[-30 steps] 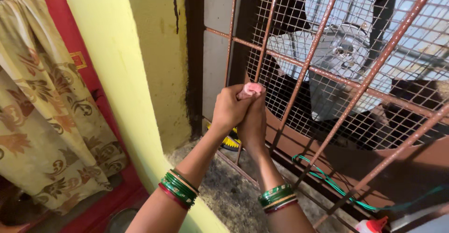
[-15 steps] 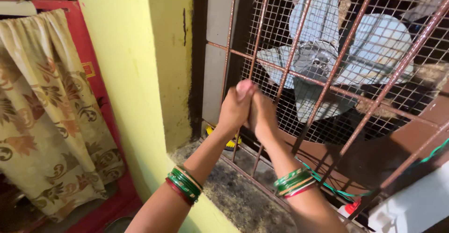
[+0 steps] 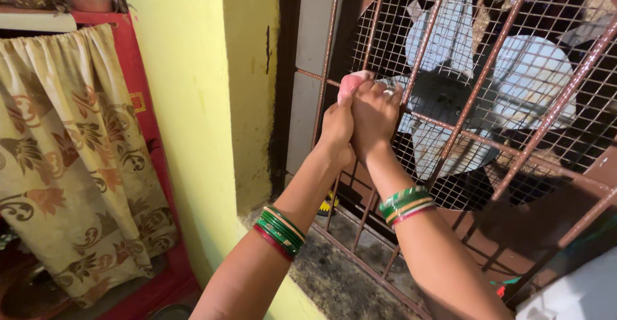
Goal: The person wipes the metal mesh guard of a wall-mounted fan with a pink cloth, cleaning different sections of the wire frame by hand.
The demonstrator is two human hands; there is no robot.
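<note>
Now the view sits closer and higher than half a second ago, with the fan (image 3: 475, 95) behind the mesh grille (image 3: 514, 50) filling more of it. Both hands stay pressed together at the grille: the left hand (image 3: 339, 127) and right hand (image 3: 376, 117) pinch a pink cloth (image 3: 352, 83) at their fingertips.
</note>
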